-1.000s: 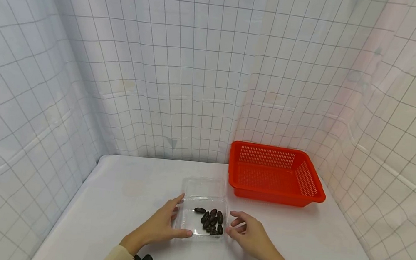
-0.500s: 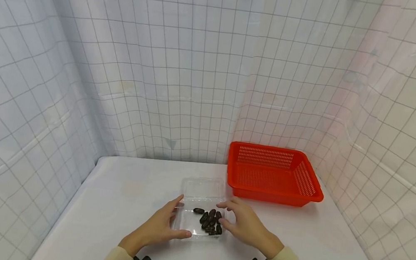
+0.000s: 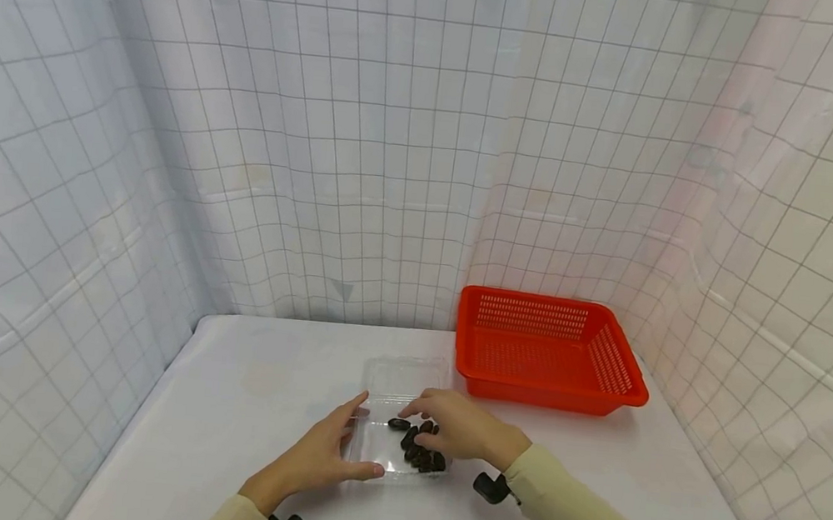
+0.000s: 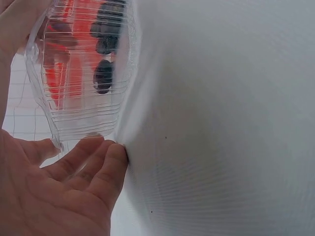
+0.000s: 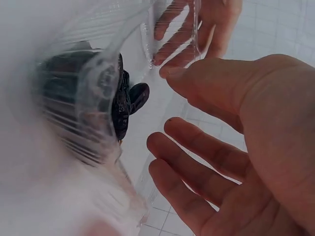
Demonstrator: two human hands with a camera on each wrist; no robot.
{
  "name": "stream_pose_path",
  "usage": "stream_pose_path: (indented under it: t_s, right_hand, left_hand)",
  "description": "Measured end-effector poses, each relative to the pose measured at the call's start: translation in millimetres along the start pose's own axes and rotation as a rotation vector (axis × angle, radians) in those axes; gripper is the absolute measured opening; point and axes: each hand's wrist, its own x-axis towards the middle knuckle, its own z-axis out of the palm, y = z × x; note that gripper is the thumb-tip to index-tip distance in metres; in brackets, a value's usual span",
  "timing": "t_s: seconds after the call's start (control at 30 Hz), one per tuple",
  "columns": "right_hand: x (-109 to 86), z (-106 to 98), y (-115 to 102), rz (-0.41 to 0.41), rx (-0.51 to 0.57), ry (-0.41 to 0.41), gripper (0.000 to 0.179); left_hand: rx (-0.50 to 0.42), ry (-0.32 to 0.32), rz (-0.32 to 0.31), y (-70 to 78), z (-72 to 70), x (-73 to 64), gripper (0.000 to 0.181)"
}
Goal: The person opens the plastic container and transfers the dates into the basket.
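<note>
Right hand [image 3: 459,428] over the dark pieces [image 3: 409,438] in a clear box [image 3: 377,450]

Nearest are two pale sleeves [image 3: 583,515], each with a black wrist device [image 3: 491,488]. The left hand [image 3: 323,452] is spread at the box's left side, thumb at the near corner, gripping nothing firmly. The right hand is loosely parted above the dark oval pieces, with no piece seen between its fingers; it hides part of the cluster. The box sits on the white table [image 3: 285,373], its clear lid [image 3: 409,374] folded back flat on the far side. Beyond it, to the right, stands a red basket [image 3: 550,396], near the lid. Gridded white sheets [image 3: 336,160] enclose the table behind and at both sides.

The left wrist view shows fingertips against the ribbed wall, which the head view hides, with red showing through the plastic. The right wrist view shows the gap between thumb and fingers; the box's wall blurs most pieces there.
</note>
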Motion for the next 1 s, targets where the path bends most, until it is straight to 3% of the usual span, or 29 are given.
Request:
stream_pose_path:
  t_s: [0.33,0.83,1.0]
  right_hand:
    - [27.5,5.4,-3.7,-0.010,-0.061,-0.132,0.040]
    - [52.4,11.6,-7.7,-0.024,0.013,-0.191,0.036]
    - [58.5,17.5,-7.7,-0.014,-0.024,-0.222,0.039]
  left_hand:
    - [-0.017,-0.005,0.016,-3.3,0.5,0.1,0.129]
    - [-0.044,-0.001,0.007,-2.5,2.9,-1.5,0.128]
    - [-0.037,-0.002,0.019,-2.7,2.0,-1.9,0.127]
